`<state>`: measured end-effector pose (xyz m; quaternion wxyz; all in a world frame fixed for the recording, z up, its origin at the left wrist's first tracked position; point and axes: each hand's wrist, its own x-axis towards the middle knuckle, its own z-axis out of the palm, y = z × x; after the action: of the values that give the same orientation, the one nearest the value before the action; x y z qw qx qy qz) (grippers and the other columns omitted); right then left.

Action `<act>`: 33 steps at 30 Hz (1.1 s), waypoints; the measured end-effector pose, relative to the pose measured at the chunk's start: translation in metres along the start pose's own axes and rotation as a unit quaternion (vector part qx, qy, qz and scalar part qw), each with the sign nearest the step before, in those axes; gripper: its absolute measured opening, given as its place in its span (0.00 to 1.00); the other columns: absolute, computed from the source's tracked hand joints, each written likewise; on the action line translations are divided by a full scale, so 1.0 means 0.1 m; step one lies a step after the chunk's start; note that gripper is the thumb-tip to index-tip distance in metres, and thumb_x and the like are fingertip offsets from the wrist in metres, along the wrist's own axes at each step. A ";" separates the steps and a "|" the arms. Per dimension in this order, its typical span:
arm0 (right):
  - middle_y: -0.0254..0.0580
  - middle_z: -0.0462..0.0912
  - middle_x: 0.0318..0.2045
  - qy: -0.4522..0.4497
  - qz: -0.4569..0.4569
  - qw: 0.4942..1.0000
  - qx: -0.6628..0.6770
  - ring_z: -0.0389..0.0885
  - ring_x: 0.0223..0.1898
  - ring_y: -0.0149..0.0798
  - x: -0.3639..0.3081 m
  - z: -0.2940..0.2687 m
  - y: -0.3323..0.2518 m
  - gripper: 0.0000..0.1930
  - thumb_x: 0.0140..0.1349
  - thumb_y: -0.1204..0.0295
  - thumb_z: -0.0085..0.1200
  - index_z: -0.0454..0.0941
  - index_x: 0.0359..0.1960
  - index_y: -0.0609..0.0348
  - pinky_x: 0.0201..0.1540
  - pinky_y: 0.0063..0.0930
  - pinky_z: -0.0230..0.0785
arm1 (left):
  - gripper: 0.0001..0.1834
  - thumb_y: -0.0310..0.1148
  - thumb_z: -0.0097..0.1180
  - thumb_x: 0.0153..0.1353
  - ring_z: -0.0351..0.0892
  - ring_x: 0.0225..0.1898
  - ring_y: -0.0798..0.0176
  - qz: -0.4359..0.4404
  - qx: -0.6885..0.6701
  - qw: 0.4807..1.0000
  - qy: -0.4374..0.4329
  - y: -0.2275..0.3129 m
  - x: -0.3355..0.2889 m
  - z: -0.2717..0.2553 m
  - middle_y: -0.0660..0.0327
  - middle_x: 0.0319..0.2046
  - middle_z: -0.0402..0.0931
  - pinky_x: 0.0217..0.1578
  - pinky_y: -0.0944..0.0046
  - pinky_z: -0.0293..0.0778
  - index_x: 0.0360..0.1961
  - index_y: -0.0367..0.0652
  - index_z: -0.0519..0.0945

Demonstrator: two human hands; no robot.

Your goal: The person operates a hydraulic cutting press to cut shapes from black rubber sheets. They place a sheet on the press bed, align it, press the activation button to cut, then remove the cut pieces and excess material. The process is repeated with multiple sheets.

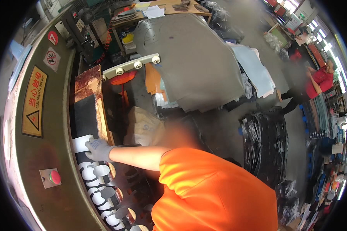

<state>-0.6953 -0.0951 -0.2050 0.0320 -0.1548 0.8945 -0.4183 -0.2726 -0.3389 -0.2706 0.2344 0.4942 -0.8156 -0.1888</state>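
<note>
White sheet [80,144], one: at the lower end of a black board [86,115], partly covered by the gloved hand [99,149] of an orange-shirted co-worker [216,192], grip unclear. My hands: outside view, state untellable.

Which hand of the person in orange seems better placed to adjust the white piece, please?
Likely their left hand: gloved in grey, it touches the white piece at its right edge, arm outstretched; their right hand is out of view.

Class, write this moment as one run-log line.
orange-shirted worker | gray-gloved hand: touching white sheet | nearby: black panel, white curved pieces
</note>
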 end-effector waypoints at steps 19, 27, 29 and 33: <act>0.64 0.71 0.56 -0.325 -0.438 0.837 -0.047 0.63 0.61 0.65 -1.28 1.55 -1.87 0.50 0.45 0.41 0.65 0.62 0.66 0.59 0.65 0.55 0.57 | 0.25 0.50 0.47 0.70 0.79 0.33 0.31 -0.208 0.109 0.972 0.011 -0.07 -0.84 -0.91 0.37 0.28 0.79 0.33 0.40 0.72 0.45 0.35 0.79; 0.61 0.71 0.57 -0.335 -0.318 0.864 0.201 0.67 0.63 0.58 -1.31 1.72 -1.98 0.46 0.41 0.57 0.74 0.68 0.63 0.61 0.66 0.48 0.59 | 0.20 0.45 0.49 0.71 0.76 0.26 0.33 -0.167 0.096 0.981 0.020 0.18 -0.97 -0.84 0.40 0.23 0.77 0.26 0.42 0.68 0.44 0.35 0.77; 0.58 0.74 0.55 -0.426 -0.101 0.836 0.331 0.72 0.60 0.53 -1.15 1.54 -2.00 0.44 0.41 0.60 0.75 0.70 0.63 0.62 0.64 0.43 0.64 | 0.20 0.42 0.50 0.70 0.77 0.26 0.34 -0.150 0.084 0.985 0.005 0.10 -1.08 -0.83 0.40 0.24 0.78 0.26 0.42 0.69 0.48 0.33 0.77; 0.56 0.73 0.56 -0.357 -0.215 0.886 0.203 0.70 0.60 0.55 -0.85 1.26 -1.83 0.46 0.38 0.63 0.74 0.68 0.63 0.59 0.64 0.45 0.63 | 0.18 0.41 0.52 0.68 0.77 0.23 0.36 -0.127 0.094 0.987 0.018 0.01 -1.16 -0.82 0.41 0.20 0.77 0.25 0.43 0.69 0.46 0.33 0.76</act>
<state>-0.5449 -0.2729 -0.1539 0.2893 -0.4721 0.6630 -0.5038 -0.1800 -0.2416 -0.2258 0.1756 0.6173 -0.7557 -0.1304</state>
